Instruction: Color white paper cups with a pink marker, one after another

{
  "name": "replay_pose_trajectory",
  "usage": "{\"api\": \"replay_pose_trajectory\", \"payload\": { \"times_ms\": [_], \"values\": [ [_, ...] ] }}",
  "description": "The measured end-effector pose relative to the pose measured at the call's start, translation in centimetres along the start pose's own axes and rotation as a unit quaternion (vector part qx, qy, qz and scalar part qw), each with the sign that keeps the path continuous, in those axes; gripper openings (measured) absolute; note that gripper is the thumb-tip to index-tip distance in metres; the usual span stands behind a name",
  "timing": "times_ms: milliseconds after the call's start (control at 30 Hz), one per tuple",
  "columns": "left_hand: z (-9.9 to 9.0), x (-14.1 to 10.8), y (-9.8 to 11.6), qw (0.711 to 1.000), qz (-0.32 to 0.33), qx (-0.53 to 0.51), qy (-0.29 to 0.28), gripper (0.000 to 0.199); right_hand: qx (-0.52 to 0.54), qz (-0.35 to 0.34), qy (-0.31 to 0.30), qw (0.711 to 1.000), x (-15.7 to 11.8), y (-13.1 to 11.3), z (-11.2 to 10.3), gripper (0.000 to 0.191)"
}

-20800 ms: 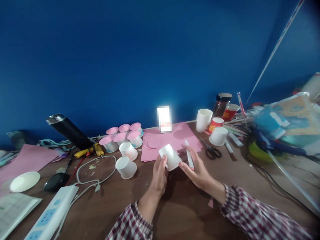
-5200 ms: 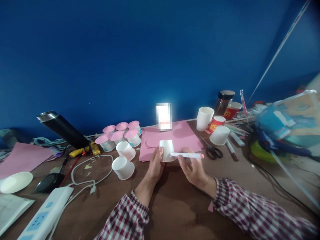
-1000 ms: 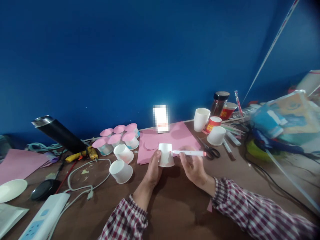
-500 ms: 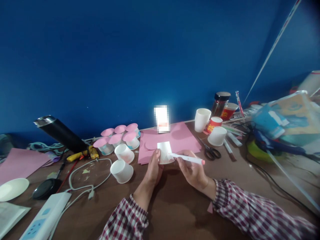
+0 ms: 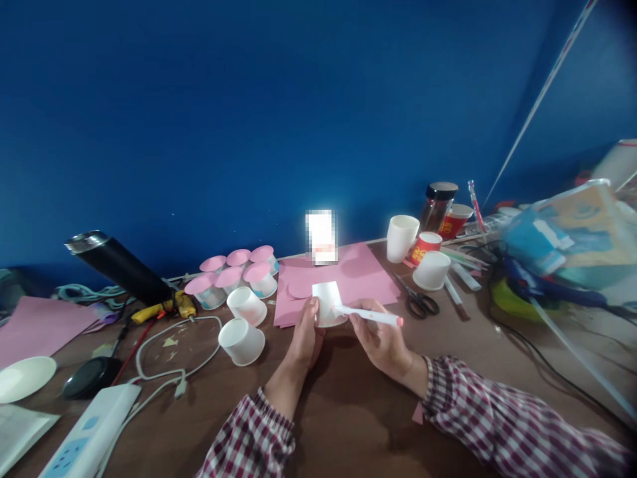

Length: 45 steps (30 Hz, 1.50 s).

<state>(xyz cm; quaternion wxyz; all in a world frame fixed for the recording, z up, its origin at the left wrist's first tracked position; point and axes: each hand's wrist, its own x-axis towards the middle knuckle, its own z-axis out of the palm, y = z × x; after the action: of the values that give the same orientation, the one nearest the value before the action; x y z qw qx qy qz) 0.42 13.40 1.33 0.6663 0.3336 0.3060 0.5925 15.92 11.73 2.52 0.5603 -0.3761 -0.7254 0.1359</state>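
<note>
My left hand (image 5: 304, 335) grips a white paper cup (image 5: 327, 303) by its left side, in front of pink paper sheets (image 5: 365, 275). A white marker with a pink end (image 5: 373, 315) is in my right hand (image 5: 382, 342), its tip at the cup's wall. Whatever mark is under the tip is too faint to make out. To the left stand two white cups (image 5: 241, 341) upside down, beside several cups with pink round tops (image 5: 257, 272).
Scissors (image 5: 421, 303), another white cup (image 5: 432, 271) and red cups (image 5: 426, 247) are at the right. A glue gun (image 5: 552, 289) lies further right. At the left are a black flask (image 5: 122, 269), a power strip (image 5: 89, 431) and a looped cable.
The marker and my right hand have shifted very slightly to the left. My left hand still grips the cup in nearly the same place.
</note>
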Motion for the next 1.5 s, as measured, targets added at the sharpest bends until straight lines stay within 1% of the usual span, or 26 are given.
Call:
{"api": "replay_pose_trajectory", "payload": {
  "times_ms": [200,400,633,833,1067,1200,1500],
  "values": [
    [-0.16,0.04,-0.20,1.000,0.005,-0.002,0.010,0.035,0.013,0.009,-0.001,1.000,0.01,0.10,0.11,0.008],
    [-0.30,0.10,-0.31,1.000,0.009,-0.006,0.008,0.034,0.000,0.024,-0.010,1.000,0.14,-0.23,-0.09,0.007],
    [-0.31,0.09,-0.33,1.000,0.009,-0.004,0.009,0.030,0.007,0.016,-0.006,1.000,0.11,-0.32,-0.13,0.007],
    [-0.19,0.07,-0.23,1.000,0.014,-0.008,0.007,0.030,0.018,0.023,-0.007,1.000,0.16,-0.27,-0.16,0.010],
    [-0.16,0.08,-0.21,1.000,0.015,-0.005,0.005,0.033,0.003,0.022,-0.006,1.000,0.06,-0.25,-0.08,0.007],
    [0.08,-0.08,-0.13,1.000,0.022,0.001,-0.004,0.034,0.008,0.025,-0.016,1.000,0.09,-0.32,-0.14,0.008],
    [0.29,-0.25,-0.03,0.999,0.032,0.006,0.014,0.031,0.016,0.030,-0.014,0.999,0.07,-0.20,0.04,0.010]
  ]
}}
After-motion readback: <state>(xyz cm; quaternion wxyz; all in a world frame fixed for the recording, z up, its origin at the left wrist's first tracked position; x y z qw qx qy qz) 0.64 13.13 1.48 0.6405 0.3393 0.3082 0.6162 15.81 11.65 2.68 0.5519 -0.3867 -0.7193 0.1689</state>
